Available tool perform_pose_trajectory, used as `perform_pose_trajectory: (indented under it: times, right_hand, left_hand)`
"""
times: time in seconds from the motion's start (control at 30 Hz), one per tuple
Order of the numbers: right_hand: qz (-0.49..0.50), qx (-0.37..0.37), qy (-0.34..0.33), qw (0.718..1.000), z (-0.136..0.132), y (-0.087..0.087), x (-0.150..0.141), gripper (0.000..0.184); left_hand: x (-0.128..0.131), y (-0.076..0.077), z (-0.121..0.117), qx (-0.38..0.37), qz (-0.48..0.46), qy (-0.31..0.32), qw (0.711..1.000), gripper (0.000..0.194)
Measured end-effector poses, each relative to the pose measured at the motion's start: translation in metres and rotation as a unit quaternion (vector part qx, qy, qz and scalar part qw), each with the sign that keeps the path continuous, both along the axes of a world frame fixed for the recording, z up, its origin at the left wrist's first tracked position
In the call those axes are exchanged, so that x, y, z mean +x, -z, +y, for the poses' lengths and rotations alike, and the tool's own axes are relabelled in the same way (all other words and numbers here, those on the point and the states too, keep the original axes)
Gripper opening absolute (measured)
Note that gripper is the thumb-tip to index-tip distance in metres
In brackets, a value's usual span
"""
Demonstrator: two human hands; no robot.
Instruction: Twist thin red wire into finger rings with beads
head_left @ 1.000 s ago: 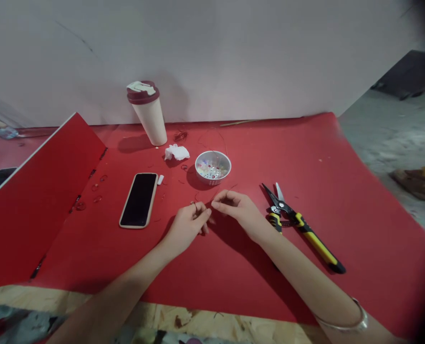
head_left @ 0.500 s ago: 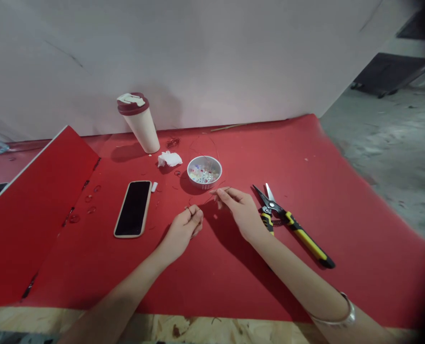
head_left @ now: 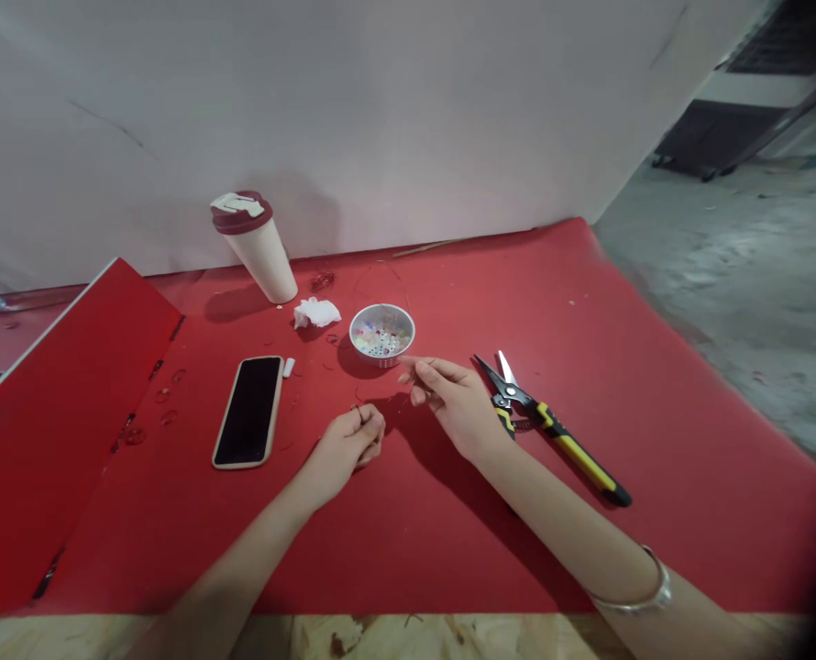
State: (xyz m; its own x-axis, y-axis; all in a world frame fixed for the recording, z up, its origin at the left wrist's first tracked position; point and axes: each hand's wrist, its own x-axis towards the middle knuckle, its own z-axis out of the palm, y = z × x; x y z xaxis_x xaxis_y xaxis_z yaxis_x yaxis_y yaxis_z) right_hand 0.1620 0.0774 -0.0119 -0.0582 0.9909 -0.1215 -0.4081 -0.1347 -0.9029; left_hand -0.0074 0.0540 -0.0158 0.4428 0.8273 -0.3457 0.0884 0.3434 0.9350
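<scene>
My left hand (head_left: 345, 449) is closed in a pinch on a thin dark red cord, whose short end curls up above the fingers. Up and to the right, my right hand (head_left: 453, 401) pinches the cord between thumb and fingertips. The stretch between both hands is too fine to follow fully. Just beyond my right fingertips stands a small perforated metal bowl (head_left: 409, 335) with pale, multicoloured beads (head_left: 380, 339) in it. Pruning shears (head_left: 577, 458) with yellow and black handles lie with blades apart beside my right hand, partly hidden by it.
On the red table covering (head_left: 662, 431) a phone (head_left: 248, 412) lies left of my hands, a small white piece (head_left: 288, 368) beside it. Behind are a lidded cup (head_left: 263, 257), a crumpled tissue (head_left: 316, 313) and tangled red cord (head_left: 323, 281). A red panel (head_left: 71, 394) rises at left.
The view has shifted slightly, so most things sit a little further left. Both hands keep their pinch, and my right hand's fingers have turned a little.
</scene>
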Motion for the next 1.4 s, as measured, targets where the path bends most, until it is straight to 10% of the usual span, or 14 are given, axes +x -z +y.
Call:
perform_pose_trajectory:
  times: [0.6, 1.0, 1.4]
  right_hand:
    - [-0.046, 0.034, 0.108, 0.992, -0.003, 0.001, -0.002, 0.016]
    - [0.051, -0.046, 0.103, 0.992, -0.001, 0.005, 0.002, 0.014]
    - [0.014, -0.045, -0.098, 0.994, -0.002, 0.002, -0.006, 0.033]
  left_hand:
    - [0.008, 0.0, 0.0, 0.0, 0.01, -0.152, 0.988, 0.032]
    - [0.012, 0.004, -0.014, 0.128, 0.203, -0.182, 0.953, 0.02]
    - [0.014, -0.005, -0.012, 0.076, 0.132, -0.194, 0.969, 0.021]
